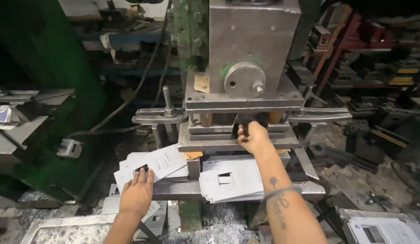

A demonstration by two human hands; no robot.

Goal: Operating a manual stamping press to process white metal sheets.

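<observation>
My left hand (pixel 137 192) lies flat on a stack of thin white punched metal sheets (pixel 158 163) at the left of the press bed, fingertips at a rectangular cut-out. My right hand (pixel 253 137) reaches forward into the gap of the die set (pixel 228 131) under the grey press ram (pixel 250 40); its fingers are curled at the die edge, and I cannot tell whether they hold a sheet. A second stack of white punched sheets (pixel 230 180) lies below my right forearm on the press bed.
A green machine frame (pixel 51 90) stands at the left with a small switch box (pixel 69 147). Metal scrap covers the floor (pixel 219 226). More punched sheets (pixel 381 230) lie at the lower right. Dark racks of parts (pixel 381 54) fill the right background.
</observation>
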